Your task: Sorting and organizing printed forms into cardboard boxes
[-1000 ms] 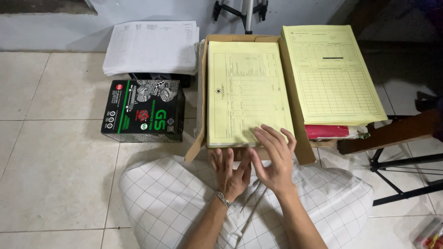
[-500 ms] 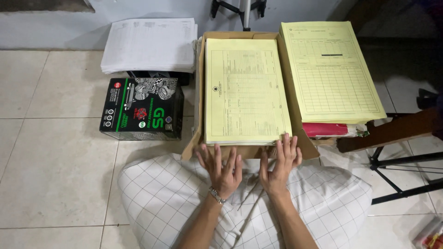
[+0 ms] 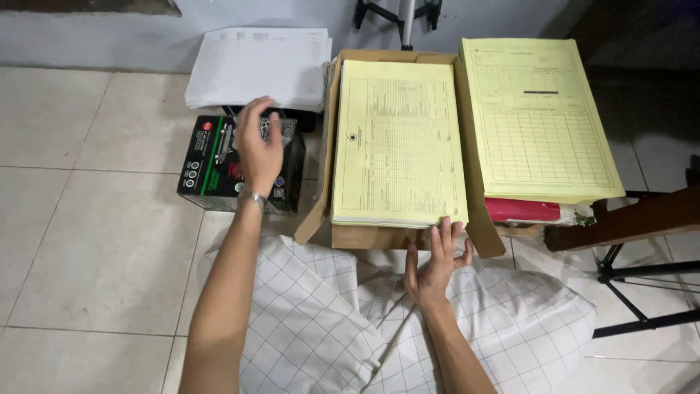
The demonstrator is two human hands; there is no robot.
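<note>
The left hand [image 3: 259,146] is stretched out over the black printed box [image 3: 240,164] that sits on the tiled floor [image 3: 87,219], fingers spread and open, palm down; it looks to be hovering just above or brushing the box's top, though from this angle I cannot tell whether it actually touches. It grips nothing. The right hand [image 3: 436,259] rests at the near edge of the open cardboard box [image 3: 408,235], fingers loosely extended against the lower right corner of the yellow forms [image 3: 397,142], holding nothing closed.

The work in hand appears to be sorting paper stacks: the right hand steadies the yellow stack while the left reaches toward the pile beyond the black box. A next move would call for the left hand to settle on something to lift, and for the right to keep the top sheets square.

The cardboard box holds a thick stack of printed yellow forms, lying flat and filling it almost from wall to wall. The black box is shut, so its contents are hidden. A white paper stack [image 3: 255,66] lies partly on its far edge, near the wall. A second yellow stack [image 3: 539,117] lies to the right, over a red packet [image 3: 521,210].
</note>
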